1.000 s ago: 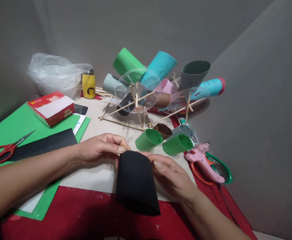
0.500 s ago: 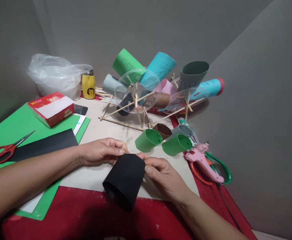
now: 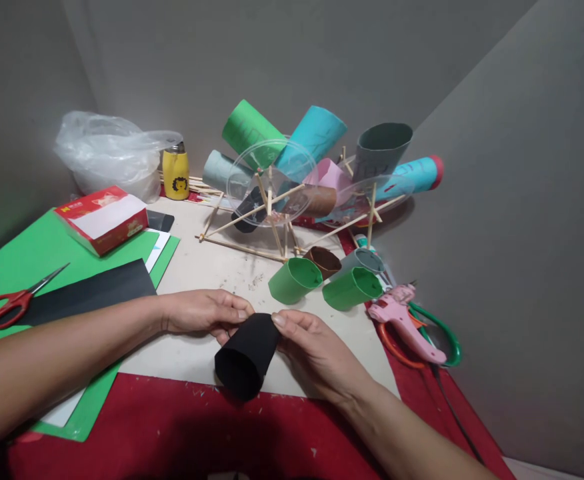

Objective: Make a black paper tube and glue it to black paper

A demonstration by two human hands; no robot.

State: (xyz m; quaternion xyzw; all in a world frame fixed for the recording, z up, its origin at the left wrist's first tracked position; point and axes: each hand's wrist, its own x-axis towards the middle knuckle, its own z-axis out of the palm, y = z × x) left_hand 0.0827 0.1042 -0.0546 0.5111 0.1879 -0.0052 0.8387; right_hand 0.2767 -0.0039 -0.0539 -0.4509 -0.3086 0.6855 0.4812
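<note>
Both my hands hold a black foam sheet rolled into a tube [image 3: 246, 355], its open end facing me. My left hand [image 3: 203, 312] pinches the tube's far left edge with closed fingers. My right hand [image 3: 311, 349] grips the tube's right side, thumb on top. The tube hovers just above a beige board [image 3: 207, 267] lying on a red cloth [image 3: 172, 433]. Two green foam cups [image 3: 295, 280] lie on their sides just beyond my hands.
A wheel of wooden sticks with coloured foam cups [image 3: 292, 180] stands at the back. A pink glue gun [image 3: 405, 320] and green-handled scissors lie right. Red scissors [image 3: 7, 303], green and black sheets [image 3: 92, 290], a red box [image 3: 103, 217], a yellow bottle [image 3: 175, 172] and a plastic bag [image 3: 109, 153] sit left.
The black sheet went from a loosely curved piece to a tighter tube. My hands drew closer together and turned its open end toward me.
</note>
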